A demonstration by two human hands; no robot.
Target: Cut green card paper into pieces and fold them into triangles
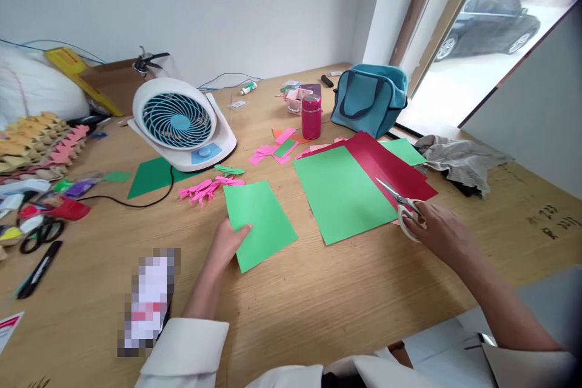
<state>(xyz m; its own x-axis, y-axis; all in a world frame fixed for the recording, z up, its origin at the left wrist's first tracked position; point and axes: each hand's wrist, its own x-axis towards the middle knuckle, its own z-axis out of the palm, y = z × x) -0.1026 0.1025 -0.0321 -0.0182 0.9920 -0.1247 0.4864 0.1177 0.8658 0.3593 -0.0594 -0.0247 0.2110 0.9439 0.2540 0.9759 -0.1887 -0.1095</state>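
Observation:
My left hand (pixel 228 241) pinches the near left edge of a small light green paper sheet (pixel 260 222) lying on the wooden table (pixel 318 303). My right hand (pixel 439 231) grips the white handles of a pair of scissors (pixel 400 200), whose blades rest closed on a dark red sheet (pixel 386 163). A larger green sheet (pixel 341 194) lies between the two hands, overlapping the red one.
A white and blue desk fan (pixel 179 121) stands at the back left with pink paper cut-outs (pixel 204 189) in front. A magenta flask (pixel 311 116), a teal bag (pixel 369 98), a grey cloth (pixel 464 160), black scissors (pixel 40 235) and paper scraps surround the sheets.

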